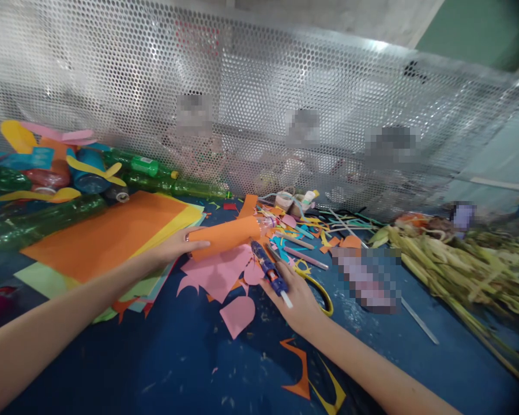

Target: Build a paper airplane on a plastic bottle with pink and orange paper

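My left hand is closed around the base end of a plastic bottle wrapped in orange paper. The bottle lies on its side, its clear neck pointing right. In my right hand is a dark blue glue gun, with a white glue stick jutting from its back end. Its nozzle end is close to the bottle near the neck; whether they touch I cannot tell. Pink paper cutouts lie beneath the bottle. Scissors with a yellow handle rest beside my right hand, partly hidden by it.
Orange and yellow paper sheets are stacked at left, with green bottles and paper-decorated bottles behind. Colourful scraps and dried husks spread rightward over the blue table. A perforated metal panel stands across the back.
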A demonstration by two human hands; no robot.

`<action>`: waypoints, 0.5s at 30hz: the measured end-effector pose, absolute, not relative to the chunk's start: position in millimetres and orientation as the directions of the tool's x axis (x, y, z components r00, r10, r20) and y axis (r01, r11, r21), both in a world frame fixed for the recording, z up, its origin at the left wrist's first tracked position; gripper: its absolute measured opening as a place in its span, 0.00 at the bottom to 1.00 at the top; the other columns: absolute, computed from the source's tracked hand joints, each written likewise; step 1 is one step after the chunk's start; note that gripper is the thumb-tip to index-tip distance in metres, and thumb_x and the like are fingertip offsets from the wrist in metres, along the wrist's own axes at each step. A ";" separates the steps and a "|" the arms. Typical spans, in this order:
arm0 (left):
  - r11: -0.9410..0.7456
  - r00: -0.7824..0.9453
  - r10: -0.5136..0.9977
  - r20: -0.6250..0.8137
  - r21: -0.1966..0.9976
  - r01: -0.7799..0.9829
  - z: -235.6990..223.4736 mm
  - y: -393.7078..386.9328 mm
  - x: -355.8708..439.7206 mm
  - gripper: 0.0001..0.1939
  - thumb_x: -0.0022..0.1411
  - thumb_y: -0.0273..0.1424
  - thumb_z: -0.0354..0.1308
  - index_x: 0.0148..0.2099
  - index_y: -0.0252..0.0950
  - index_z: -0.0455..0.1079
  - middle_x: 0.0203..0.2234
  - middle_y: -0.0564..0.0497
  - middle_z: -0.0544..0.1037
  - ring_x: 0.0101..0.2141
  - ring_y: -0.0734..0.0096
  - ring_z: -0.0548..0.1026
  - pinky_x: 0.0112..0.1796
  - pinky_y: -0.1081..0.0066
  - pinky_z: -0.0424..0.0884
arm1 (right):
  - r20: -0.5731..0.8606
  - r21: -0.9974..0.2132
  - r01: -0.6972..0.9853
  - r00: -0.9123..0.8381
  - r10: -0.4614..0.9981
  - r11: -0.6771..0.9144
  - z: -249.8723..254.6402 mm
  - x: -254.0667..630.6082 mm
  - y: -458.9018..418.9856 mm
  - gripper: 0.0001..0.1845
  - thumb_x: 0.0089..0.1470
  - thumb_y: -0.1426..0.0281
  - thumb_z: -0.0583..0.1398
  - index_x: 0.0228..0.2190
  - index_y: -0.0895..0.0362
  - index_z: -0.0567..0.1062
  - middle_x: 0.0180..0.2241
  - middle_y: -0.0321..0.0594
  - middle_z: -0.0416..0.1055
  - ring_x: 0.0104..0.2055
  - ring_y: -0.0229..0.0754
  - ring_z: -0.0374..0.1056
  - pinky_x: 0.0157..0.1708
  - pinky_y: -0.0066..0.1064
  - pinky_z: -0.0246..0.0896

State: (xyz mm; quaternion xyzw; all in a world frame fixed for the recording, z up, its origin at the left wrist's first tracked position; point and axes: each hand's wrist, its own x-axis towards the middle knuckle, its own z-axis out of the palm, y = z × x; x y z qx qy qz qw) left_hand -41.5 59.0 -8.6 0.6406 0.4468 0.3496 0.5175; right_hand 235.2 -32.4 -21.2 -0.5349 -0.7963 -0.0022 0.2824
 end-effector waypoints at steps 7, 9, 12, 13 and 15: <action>-0.065 0.359 0.933 -0.018 0.974 0.215 -10.4 60.4 -41.7 0.29 0.52 0.39 0.59 0.56 0.38 0.62 0.48 0.45 0.71 0.46 0.55 0.71 0.40 0.66 0.70 | 0.477 -0.296 0.866 -0.232 0.847 0.404 -21.3 236.4 -29.7 0.12 0.57 0.60 0.51 0.36 0.56 0.64 0.39 0.46 0.68 0.42 0.48 0.67 0.38 0.37 0.64; -0.078 0.364 0.931 -0.004 0.974 0.210 -9.7 60.0 -41.4 0.28 0.52 0.39 0.59 0.55 0.38 0.63 0.49 0.45 0.71 0.46 0.55 0.70 0.41 0.66 0.70 | 0.477 -0.297 0.866 -0.231 0.848 0.403 -22.5 237.2 -29.4 0.12 0.57 0.59 0.51 0.35 0.56 0.64 0.39 0.46 0.68 0.42 0.48 0.67 0.38 0.37 0.63; -0.089 0.378 0.926 0.007 0.976 0.200 -7.9 59.0 -41.0 0.26 0.52 0.38 0.59 0.54 0.39 0.64 0.49 0.46 0.71 0.48 0.56 0.69 0.43 0.66 0.69 | 0.458 -0.312 0.855 -0.247 0.854 0.415 -22.7 236.4 -30.7 0.11 0.56 0.60 0.52 0.34 0.55 0.64 0.36 0.45 0.68 0.39 0.47 0.67 0.35 0.35 0.63; -0.089 0.378 0.926 0.007 0.976 0.201 -7.3 58.7 -40.8 0.26 0.52 0.38 0.59 0.53 0.39 0.64 0.49 0.46 0.71 0.48 0.55 0.69 0.43 0.66 0.69 | 0.453 -0.319 0.847 -0.258 0.854 0.425 -22.3 235.4 -31.5 0.10 0.56 0.61 0.52 0.33 0.55 0.64 0.35 0.44 0.68 0.37 0.46 0.67 0.34 0.34 0.63; -0.087 0.372 0.928 0.005 0.975 0.203 -6.1 58.0 -40.4 0.26 0.51 0.38 0.60 0.53 0.39 0.65 0.48 0.47 0.72 0.48 0.55 0.69 0.44 0.65 0.69 | 0.443 -0.329 0.829 -0.288 0.849 0.453 -20.9 232.7 -33.0 0.09 0.56 0.62 0.53 0.32 0.55 0.63 0.32 0.41 0.67 0.34 0.45 0.67 0.32 0.33 0.62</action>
